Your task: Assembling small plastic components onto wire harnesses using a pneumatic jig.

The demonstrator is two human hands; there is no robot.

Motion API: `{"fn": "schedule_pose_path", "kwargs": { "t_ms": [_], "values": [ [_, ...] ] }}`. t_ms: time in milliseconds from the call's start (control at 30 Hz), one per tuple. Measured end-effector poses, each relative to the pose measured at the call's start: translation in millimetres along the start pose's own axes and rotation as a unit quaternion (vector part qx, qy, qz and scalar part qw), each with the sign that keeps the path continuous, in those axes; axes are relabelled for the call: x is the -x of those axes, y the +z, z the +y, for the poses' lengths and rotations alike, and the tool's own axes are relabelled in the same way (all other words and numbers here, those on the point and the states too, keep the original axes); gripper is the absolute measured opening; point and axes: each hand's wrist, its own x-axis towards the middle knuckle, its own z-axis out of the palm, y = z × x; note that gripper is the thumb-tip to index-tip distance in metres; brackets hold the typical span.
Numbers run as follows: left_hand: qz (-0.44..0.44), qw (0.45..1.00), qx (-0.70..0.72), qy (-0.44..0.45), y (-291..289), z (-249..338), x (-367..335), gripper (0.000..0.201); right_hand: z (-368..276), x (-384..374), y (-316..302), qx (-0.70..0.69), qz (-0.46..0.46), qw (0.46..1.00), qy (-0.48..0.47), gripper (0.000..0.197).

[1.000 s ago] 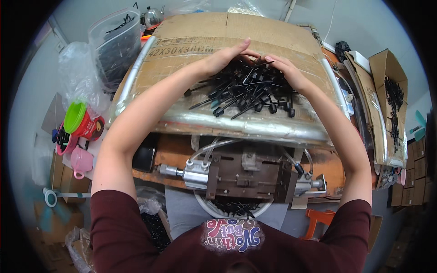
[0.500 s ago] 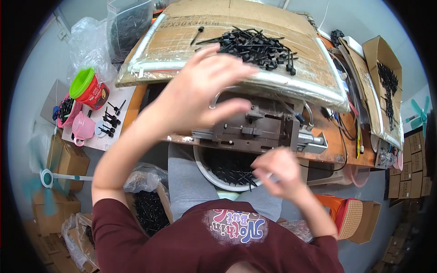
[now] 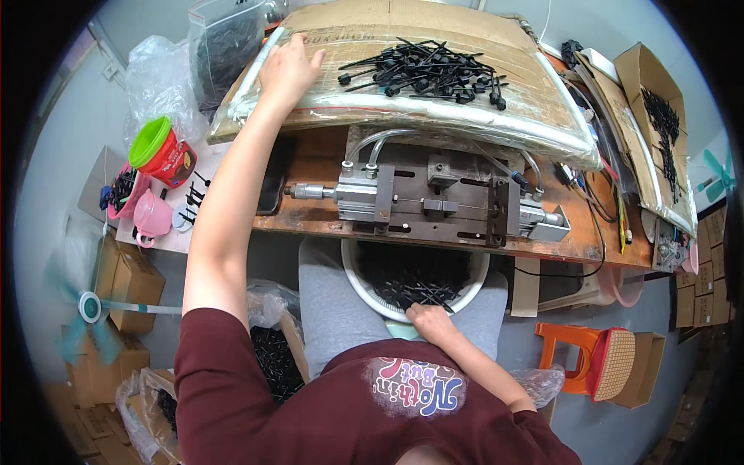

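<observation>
My left hand is over the left side of the raised cardboard board, its index finger and thumb apart and nothing visible between them. To its right lies a heap of black thin-stemmed parts with thick heads. My right hand is closed at the near rim of a round white basket between my legs. Similar black parts fill that basket, some touching my fingertips. What those fingers hold, if anything, is hidden. A metal clamping fixture with silver cylinders stands on the bench between both hands.
Left of the bench are a red bucket with a green rim, a pink cup and several black parts. An open carton with black parts stands far right. An orange stool and boxes are on the floor. Cables hang at the bench's right.
My left hand has moved up and left onto the board, uncovering the fixture. My right hand has lowered to the basket rim. The lone part on the board no longer shows apart from the heap.
</observation>
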Motion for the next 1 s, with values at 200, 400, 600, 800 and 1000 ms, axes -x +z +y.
{"fn": "schedule_pose_path", "kwargs": {
  "t_ms": [200,400,600,800,1000],
  "values": [
    [-0.097,0.994,-0.048,-0.004,28.1,2.1,-20.5,0.045,-21.6,15.0,-29.5,-0.047,-0.064,0.996,0.042,0.013],
    [-0.058,0.998,-0.005,0.018,37.7,-23.3,-28.8,0.039,-39.3,-14.0,-137.2,-0.153,-0.041,0.987,0.037,0.030],
    [-0.191,0.977,-0.069,0.060,-13.9,-11.6,-21.3,0.027,-8.2,-97.7,-276.3,-0.107,0.283,0.953,-0.036,0.009],
    [-0.023,0.991,0.085,0.103,-65.7,-3.3,9.8,0.020,40.1,-215.2,-361.1,0.142,0.317,0.935,-0.072,0.024],
    [-0.011,0.949,0.245,0.196,-133.3,59.6,118.6,0.045,46.2,-291.9,-364.3,0.246,0.075,0.963,-0.079,0.041]
  ]
}}
